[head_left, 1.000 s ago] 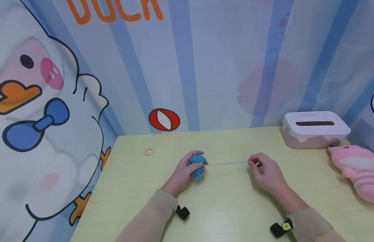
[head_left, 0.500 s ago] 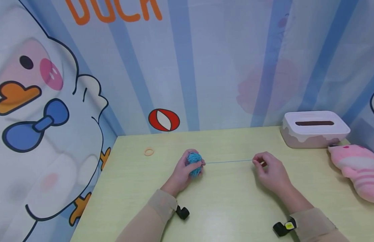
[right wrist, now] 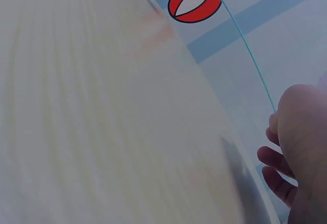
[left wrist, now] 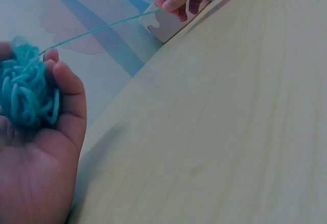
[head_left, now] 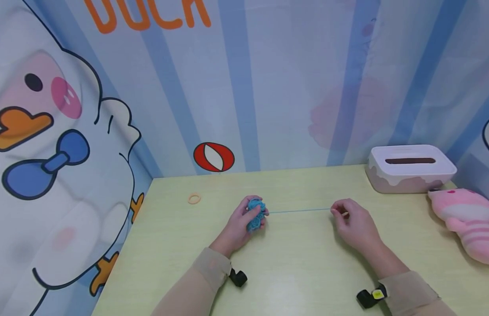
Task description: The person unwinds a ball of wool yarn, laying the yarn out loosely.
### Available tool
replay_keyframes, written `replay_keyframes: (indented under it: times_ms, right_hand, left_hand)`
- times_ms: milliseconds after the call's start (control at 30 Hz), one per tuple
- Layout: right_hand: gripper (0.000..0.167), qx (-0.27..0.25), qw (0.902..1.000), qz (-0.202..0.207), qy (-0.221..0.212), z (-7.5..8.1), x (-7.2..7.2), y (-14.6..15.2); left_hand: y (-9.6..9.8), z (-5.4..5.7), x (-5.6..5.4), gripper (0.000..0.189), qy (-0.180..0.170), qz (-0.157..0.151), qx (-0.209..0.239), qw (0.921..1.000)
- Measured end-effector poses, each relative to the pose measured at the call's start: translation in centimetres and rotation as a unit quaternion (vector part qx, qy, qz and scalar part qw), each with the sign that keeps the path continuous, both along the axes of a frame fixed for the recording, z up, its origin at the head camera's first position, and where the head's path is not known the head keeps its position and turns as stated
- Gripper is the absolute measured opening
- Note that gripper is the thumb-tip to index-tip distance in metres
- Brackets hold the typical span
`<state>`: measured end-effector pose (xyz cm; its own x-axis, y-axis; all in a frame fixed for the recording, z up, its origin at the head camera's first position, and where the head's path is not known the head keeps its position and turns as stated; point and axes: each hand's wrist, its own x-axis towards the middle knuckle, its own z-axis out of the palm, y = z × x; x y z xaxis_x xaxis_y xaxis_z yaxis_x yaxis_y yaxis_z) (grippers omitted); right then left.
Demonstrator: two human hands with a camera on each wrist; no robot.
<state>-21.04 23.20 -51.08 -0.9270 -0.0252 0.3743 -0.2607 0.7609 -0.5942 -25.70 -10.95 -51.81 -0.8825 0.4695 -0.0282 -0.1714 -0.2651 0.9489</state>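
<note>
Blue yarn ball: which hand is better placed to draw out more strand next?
Probably the right hand: it pinches the straight, taut-looking strand away from the ball, while the left hand is occupied holding the blue yarn ball.

Soft, even light fills the head view, leaving a pale sheen on the near part of the cream-yellow, wood-grained table point(head_left: 300, 259) and soft shadows on it beside the bare left hand point(head_left: 236, 228) and bare right hand point(head_left: 354, 224). Both wrist views are dimmer and hazier: the turquoise yarn ball point(left wrist: 25, 94) looks slightly blurred, and the table's grain is washed out.
</note>
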Motion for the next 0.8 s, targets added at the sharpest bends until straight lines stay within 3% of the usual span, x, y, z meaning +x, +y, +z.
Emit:
replay_keyframes:
  times_ms: [133,267,400,533,667,800]
  right_hand:
    - [0.009,0.009,0.9994,0.008,-0.033,-0.2,0.0,0.1]
    - [0.019,0.015,0.9982,0.036,-0.045,-0.3,-0.2,-0.5]
    - [0.031,-0.018,0.9969,0.075,0.014,-0.2,0.0,-2.9]
    - [0.042,-0.062,0.9867,0.138,0.058,-0.2,0.1,-6.4]
    - [0.055,-0.097,0.9778,0.185,0.018,-0.3,-0.2,-8.9]
    - [0.057,-0.109,0.9764,0.184,-0.030,-0.4,-0.5,-10.3]
  left_hand:
    - [0.3,0.0,0.0,0.046,-0.019,-0.002,0.011,0.9998]
    - [0.4,-0.1,-0.1,0.047,-0.007,0.000,0.001,1.0000]
    - [0.3,-0.1,0.0,0.050,0.001,-0.006,-0.009,0.9999]
    - [0.2,0.2,0.2,0.054,0.007,-0.021,-0.016,0.9996]
    - [0.1,0.3,0.3,0.057,0.021,-0.036,-0.016,0.9990]
    - [0.2,0.2,0.3,0.056,0.028,-0.045,-0.014,0.9985]
